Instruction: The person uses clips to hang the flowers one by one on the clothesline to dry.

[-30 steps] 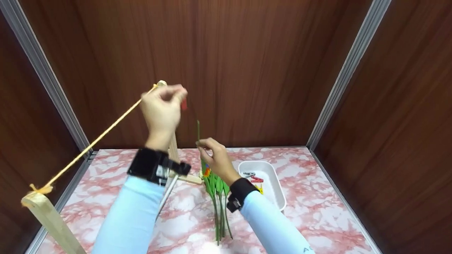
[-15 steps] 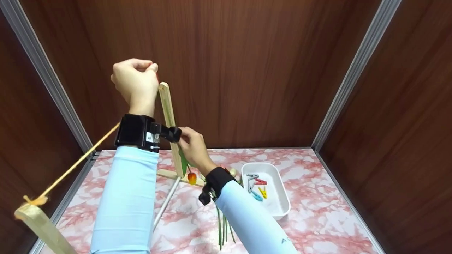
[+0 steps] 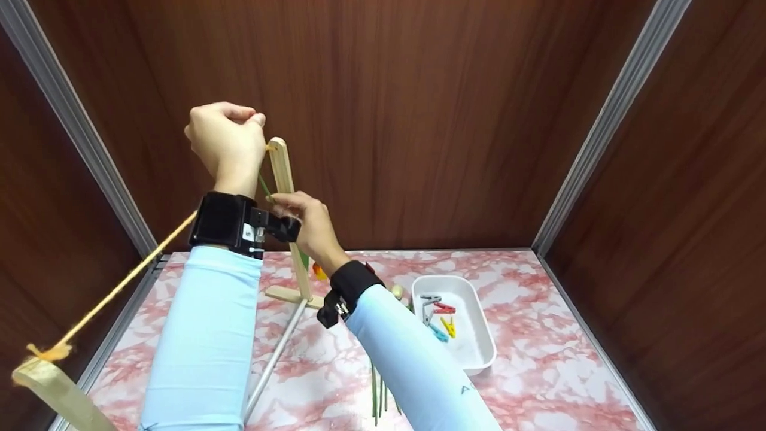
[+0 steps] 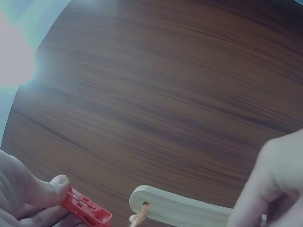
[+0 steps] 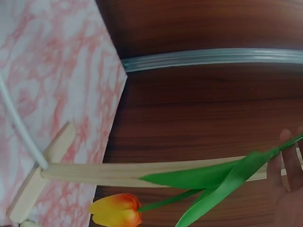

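Against wood-grain panelling (image 3: 449, 120): pinching red clothespin (image 4: 88, 208) with left hand (image 3: 227, 137), tulip stem (image 5: 173, 199) with right hand (image 3: 310, 220), apparently to keep bloom (image 5: 117, 210) downward.

head looks forward-down, left wrist close on red clip (image 4: 87, 207), right wrist close on tulip (image 5: 118, 209), all share wooden post (image 3: 282, 170)

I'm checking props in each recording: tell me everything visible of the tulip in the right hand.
The tulip looks artificial: yellow bloom flushed orange-red toward the thin green stem, and long, pointed green leaves. It hangs in the air, bloom lowest, the right hand gripping its stem beyond the leaves. In the right wrist view a leaf overlaps the post; whether they touch is unclear. The stem's far end is out of sight.
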Demonstrator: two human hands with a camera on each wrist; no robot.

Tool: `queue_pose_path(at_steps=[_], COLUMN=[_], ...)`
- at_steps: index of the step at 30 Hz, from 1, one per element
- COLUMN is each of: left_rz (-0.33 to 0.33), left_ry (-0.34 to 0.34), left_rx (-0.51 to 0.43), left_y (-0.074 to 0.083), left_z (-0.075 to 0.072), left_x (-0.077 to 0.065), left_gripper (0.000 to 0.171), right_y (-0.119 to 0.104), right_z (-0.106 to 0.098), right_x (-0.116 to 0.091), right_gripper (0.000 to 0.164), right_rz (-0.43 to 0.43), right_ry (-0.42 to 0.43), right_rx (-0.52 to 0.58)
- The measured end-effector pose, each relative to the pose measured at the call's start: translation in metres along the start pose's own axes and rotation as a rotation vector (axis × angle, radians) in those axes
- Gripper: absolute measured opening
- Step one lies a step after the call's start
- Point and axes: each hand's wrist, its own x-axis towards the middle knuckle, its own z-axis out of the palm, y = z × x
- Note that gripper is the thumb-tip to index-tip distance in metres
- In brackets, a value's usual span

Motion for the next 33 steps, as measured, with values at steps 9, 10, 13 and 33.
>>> queue_pose_path(at_steps=[9,10,13,33], left_rz=[-0.003,-0.007,-0.022,-0.035], left_ry=[-0.007,-0.011,-0.02,-0.083], left_rx=[0.034,0.041,0.056,0.108], left_y=[-0.007,-0.008,-0.011,-0.017], left_z=[0.004,0.005,0.007,0.001], left_x=[0.0,0.0,-0.001,0.0], left_gripper=[0.01,0.01,0.012,0.008], right_y=[0.0,0.0,-0.001,-0.021], right_z=[-0.001,-0.001,-0.001,0.017], right_x=[0.005,0.006,0.009,0.011], right_gripper=[0.022,0.022,0.021,0.019], right_rz=[0.073,0.074,0.072,0.094], right_ry=[0.02,0.021,0.028,0.093], right_rx=[0.054,0.049,0.023,0.009])
